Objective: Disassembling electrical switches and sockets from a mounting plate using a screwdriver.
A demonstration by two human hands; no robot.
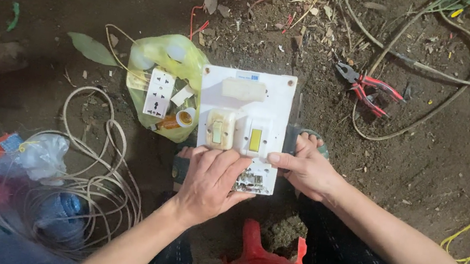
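A white switch board point(246, 100) lies on the dirt ground, with two rocker switches point(238, 133) and a blank cover on it. My left hand point(210, 183) rests palm down on its near edge, fingers pressing over a socket part point(251, 181) at the lower corner. My right hand point(306, 168) grips the board's right edge, thumb on top next to the yellow-lit switch. My toes point(310, 139) show beside the board under the right hand.
A yellow plastic bag point(163, 59) with a white socket plate and a small bottle lies left of the board. Red-handled pliers point(368, 86) and loose cables lie at the upper right. Coiled white wire point(92, 180) sits at left, a red stool point(258, 256) below.
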